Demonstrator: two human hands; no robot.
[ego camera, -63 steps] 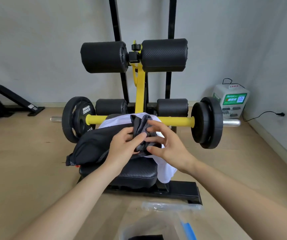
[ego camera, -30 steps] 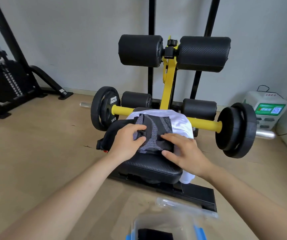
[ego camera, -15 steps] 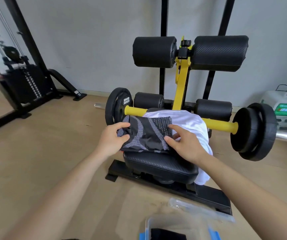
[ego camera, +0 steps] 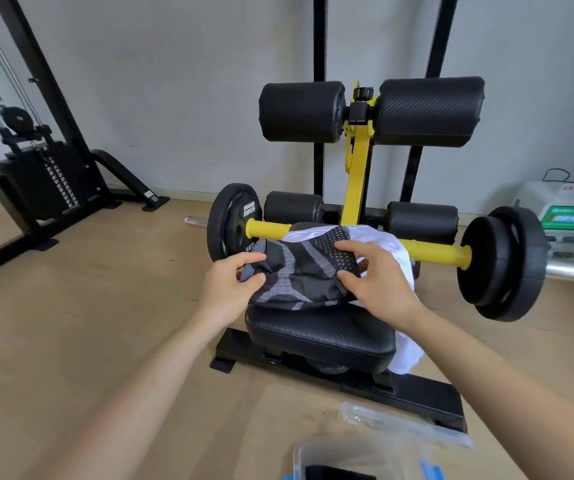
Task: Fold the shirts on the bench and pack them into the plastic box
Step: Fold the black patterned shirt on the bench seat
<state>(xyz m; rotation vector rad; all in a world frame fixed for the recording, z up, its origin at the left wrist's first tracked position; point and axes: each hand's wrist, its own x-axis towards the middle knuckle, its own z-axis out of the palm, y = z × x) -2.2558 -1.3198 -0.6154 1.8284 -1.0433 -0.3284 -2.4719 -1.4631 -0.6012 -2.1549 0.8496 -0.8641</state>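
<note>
Head view, mid-frame: pinching the folded black patterned shirt [ego camera: 303, 271] by its left edge with the left grip [ego camera: 230, 289], clasping its right edge in the curled right grip [ego camera: 379, 282], at the desk [ego camera: 316, 336] pad, atop a white shirt [ego camera: 401, 259]. Bottom edge, right of centre: on the floor, the open plastic box [ego camera: 297, 455] with something dark inside.

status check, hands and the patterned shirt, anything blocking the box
Hands: left hand pinches patterned shirt at left edge, right hand grips right edge. Shirt folded on bench seat, over white shirt. Open plastic box on floor, nothing seen in the way.
</note>
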